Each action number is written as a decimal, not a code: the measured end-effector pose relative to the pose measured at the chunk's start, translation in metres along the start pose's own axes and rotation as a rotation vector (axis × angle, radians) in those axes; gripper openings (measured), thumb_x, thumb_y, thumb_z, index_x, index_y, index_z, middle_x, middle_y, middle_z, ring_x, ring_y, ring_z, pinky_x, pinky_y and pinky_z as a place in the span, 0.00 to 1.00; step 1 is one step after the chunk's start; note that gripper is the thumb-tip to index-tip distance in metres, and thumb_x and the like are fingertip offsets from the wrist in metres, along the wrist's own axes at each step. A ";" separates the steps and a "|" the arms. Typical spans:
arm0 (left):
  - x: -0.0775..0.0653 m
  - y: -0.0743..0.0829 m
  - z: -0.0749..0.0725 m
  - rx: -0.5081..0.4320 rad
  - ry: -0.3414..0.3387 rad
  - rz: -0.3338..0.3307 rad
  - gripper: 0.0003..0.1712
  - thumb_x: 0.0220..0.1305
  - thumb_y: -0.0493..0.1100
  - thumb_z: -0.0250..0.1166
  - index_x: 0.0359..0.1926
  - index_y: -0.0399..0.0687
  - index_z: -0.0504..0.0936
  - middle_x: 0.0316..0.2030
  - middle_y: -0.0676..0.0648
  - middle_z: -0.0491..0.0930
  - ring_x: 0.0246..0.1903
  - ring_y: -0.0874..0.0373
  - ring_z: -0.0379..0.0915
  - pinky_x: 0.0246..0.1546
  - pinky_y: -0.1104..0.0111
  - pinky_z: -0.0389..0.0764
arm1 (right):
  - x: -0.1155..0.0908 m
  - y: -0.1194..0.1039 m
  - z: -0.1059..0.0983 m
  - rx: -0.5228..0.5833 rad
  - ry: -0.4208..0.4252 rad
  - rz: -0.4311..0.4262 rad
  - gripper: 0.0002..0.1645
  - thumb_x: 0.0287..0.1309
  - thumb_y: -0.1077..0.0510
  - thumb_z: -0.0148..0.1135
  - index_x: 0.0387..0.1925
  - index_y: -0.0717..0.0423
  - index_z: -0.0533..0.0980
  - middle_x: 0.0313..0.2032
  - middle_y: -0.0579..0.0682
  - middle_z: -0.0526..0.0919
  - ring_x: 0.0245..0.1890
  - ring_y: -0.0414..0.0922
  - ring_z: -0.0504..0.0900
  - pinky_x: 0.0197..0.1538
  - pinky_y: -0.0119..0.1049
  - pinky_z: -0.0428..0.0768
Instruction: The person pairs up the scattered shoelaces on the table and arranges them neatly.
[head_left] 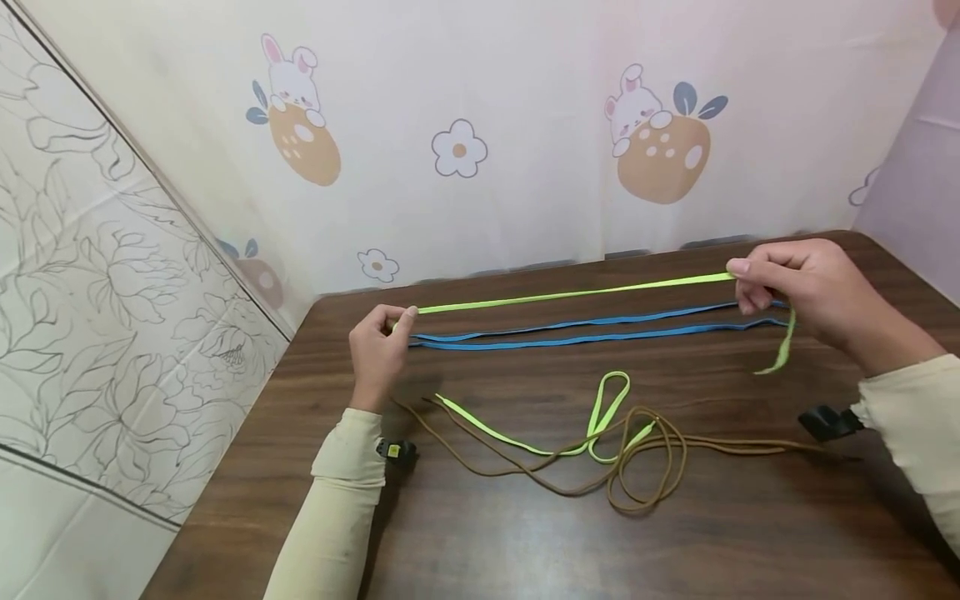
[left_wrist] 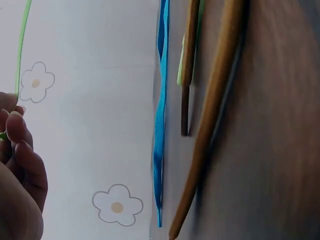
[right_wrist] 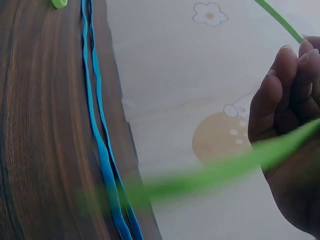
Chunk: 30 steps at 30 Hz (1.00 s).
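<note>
A neon yellow-green flat shoelace [head_left: 570, 295] is stretched nearly straight between two hands above the table's far part. The left hand [head_left: 377, 354] pinches it near one end with thumb and fingers. At the other side the right hand [head_left: 806, 287] pinches it between thumb and forefinger, and a loose tail hangs below that hand, blurred in the right wrist view. Just below the stretched lace in the head view, a blue shoelace [head_left: 570, 340] lies in two roughly parallel lines on the table. In the left wrist view the blue lace [left_wrist: 159, 130] shows its tipped end.
Nearer on the brown wooden table [head_left: 510, 550] lie a tangled brown round shoelace [head_left: 663, 492] and another yellow-green lace [head_left: 491, 429] with a loop, crossing each other. Behind the table hangs a printed curtain [head_left: 525, 83]; a flower-patterned panel [head_left: 97, 275] stands at left.
</note>
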<state>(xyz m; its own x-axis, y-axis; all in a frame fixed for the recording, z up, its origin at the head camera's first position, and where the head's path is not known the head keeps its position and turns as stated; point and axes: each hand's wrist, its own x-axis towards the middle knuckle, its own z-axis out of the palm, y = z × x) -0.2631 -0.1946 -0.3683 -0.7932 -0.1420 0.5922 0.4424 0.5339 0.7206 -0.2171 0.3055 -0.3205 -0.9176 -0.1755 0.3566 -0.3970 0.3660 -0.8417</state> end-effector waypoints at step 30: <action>0.007 -0.021 -0.019 -0.092 -0.388 -0.375 0.28 0.67 0.60 0.66 0.24 0.39 0.75 0.18 0.48 0.71 0.17 0.57 0.64 0.20 0.66 0.65 | 0.005 0.032 -0.021 -0.118 0.003 0.147 0.27 0.73 0.54 0.58 0.18 0.67 0.70 0.19 0.56 0.75 0.24 0.48 0.78 0.33 0.31 0.73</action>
<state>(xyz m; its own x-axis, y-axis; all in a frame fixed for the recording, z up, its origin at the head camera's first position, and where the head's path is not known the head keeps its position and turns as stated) -0.2706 -0.2228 -0.3726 -0.9921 0.0188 0.1242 0.1203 0.4283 0.8956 -0.2351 0.3354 -0.3377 -0.9659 -0.1094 0.2348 -0.2579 0.4919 -0.8316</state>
